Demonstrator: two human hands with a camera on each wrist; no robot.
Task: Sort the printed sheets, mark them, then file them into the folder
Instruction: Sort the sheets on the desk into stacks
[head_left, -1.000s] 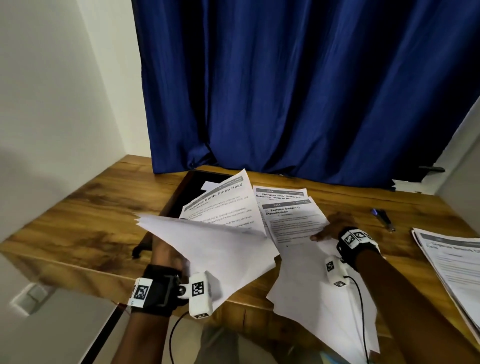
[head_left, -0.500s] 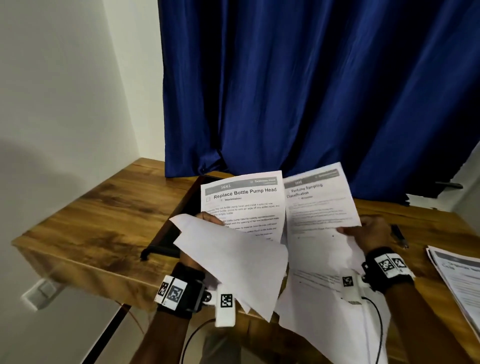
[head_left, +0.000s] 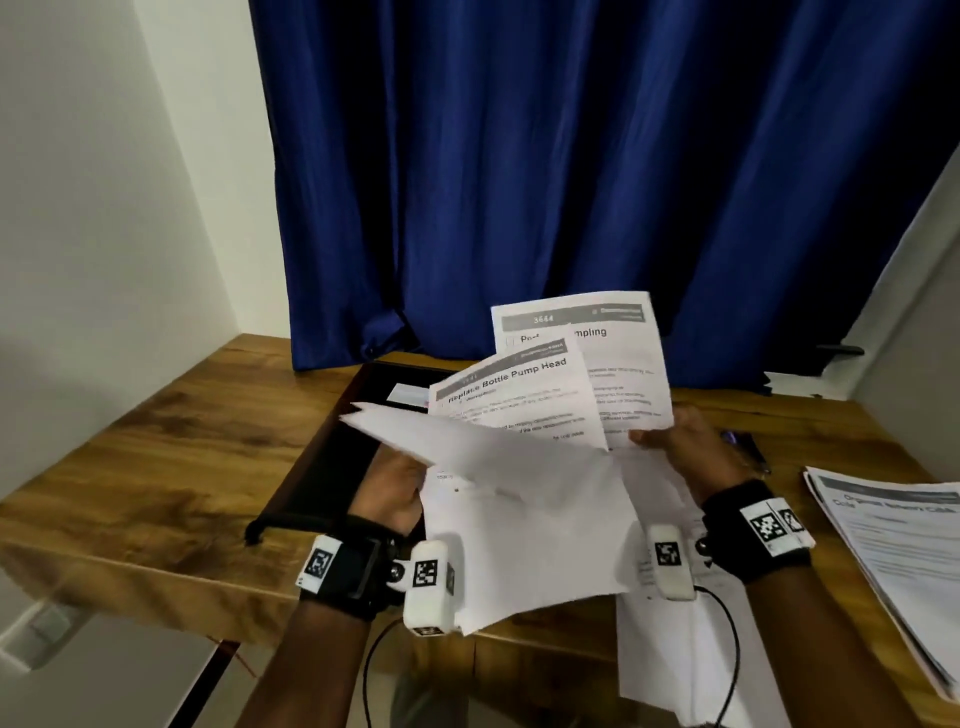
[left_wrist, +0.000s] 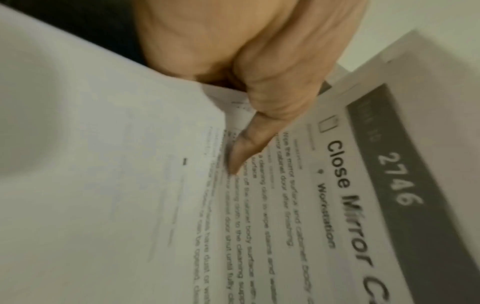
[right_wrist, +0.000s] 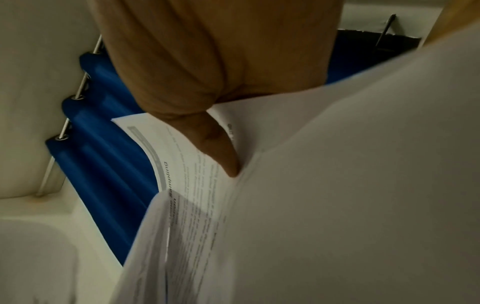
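Sorting is the step in hand. Both hands hold printed sheets fanned upright above the near edge of the desk (head_left: 156, 447). The left hand (head_left: 395, 486) grips a bundle whose front page reads "Replace Bottle Pump Head" (head_left: 511, 400); in the left wrist view its thumb presses a sheet headed "Close Mirror" (left_wrist: 345, 185), fingers clamped on the paper. The right hand (head_left: 685, 449) pinches the sheet numbered 3644 (head_left: 597, 353) at its right edge, thumb on the printed face in the right wrist view, fingers clamped on that sheet.

The black folder (head_left: 332, 457) lies open on the desk behind the left hand, a small white label inside it. A separate stack of printed sheets (head_left: 893, 551) rests at the right edge of the desk. A pen (head_left: 748, 447) lies just beyond the right hand.

By judgement, marking and filing are not yet begun. The next move calls for parting the 3644 sheet from the bundle without creasing it and placing it on its proper pile.

The desk is wood-grained. A blue curtain (head_left: 571, 182) hangs behind it, with a white wall (head_left: 104, 208) at left.
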